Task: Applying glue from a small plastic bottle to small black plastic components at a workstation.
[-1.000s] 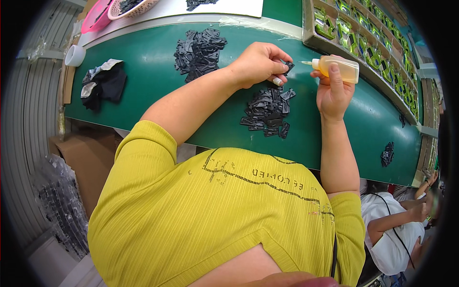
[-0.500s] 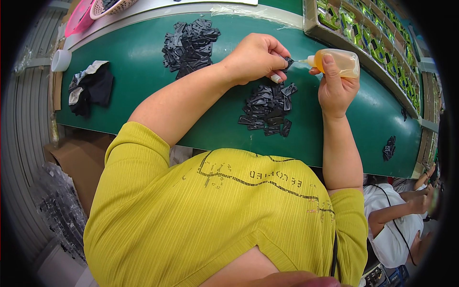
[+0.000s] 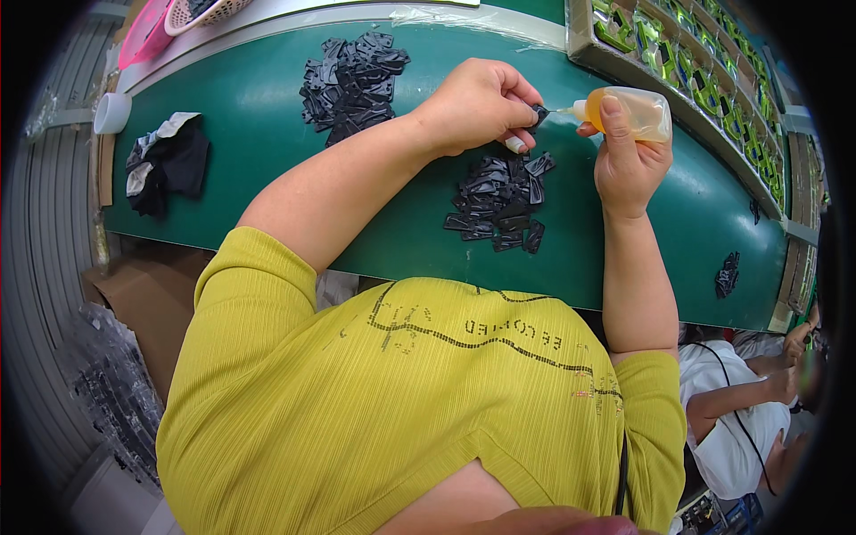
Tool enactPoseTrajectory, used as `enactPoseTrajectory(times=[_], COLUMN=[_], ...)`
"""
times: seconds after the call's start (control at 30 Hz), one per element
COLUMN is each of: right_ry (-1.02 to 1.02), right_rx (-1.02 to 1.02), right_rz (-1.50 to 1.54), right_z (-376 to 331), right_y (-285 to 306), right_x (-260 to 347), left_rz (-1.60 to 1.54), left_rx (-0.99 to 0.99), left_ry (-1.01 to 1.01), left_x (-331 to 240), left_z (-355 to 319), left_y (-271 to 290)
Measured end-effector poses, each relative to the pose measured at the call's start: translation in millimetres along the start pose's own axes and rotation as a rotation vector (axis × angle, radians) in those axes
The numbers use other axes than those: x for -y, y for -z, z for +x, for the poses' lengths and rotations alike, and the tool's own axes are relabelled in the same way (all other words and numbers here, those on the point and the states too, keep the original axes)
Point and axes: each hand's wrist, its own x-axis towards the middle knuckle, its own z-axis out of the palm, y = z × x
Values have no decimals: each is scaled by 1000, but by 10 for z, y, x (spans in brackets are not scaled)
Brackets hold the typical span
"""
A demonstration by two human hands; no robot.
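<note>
My left hand (image 3: 482,105) pinches a small black plastic part (image 3: 539,114) between thumb and fingers; a white wrap covers one fingertip. In my right hand (image 3: 629,169) is a soft squeeze bottle (image 3: 646,114) of amber liquid, tipped on its side. Its thin nozzle points left at the black part, and I cannot tell if the tip touches it. Just below my left hand lies a loose pile of black plastic parts (image 3: 499,201). A larger pile of like parts (image 3: 355,80) sits farther off, beyond my left forearm.
On the green table (image 3: 267,178), a black and grey cloth (image 3: 169,165) and a white ring-shaped roll (image 3: 112,113) lie at left. Baskets (image 3: 147,31) stand back left. A divided box of green-black parts (image 3: 687,67) lines the far right. A person in white (image 3: 731,428) sits at right.
The bottle's nozzle has drawn very slightly away from the black part in my left hand. Otherwise both hands hold almost the same pose.
</note>
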Motion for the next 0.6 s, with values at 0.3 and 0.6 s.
enactPoseTrajectory(times=[0.3, 0.6], right_ry=[4, -72], right_rx=[-4, -6], right_rz=[-28, 188], right_z=[-10, -33], right_y=[-20, 15], right_x=[5, 55], left_rz=[-1, -46], left_rx=[-6, -19], left_ry=[-3, 30], left_x=[1, -40], left_z=[2, -13], left_y=[-1, 5])
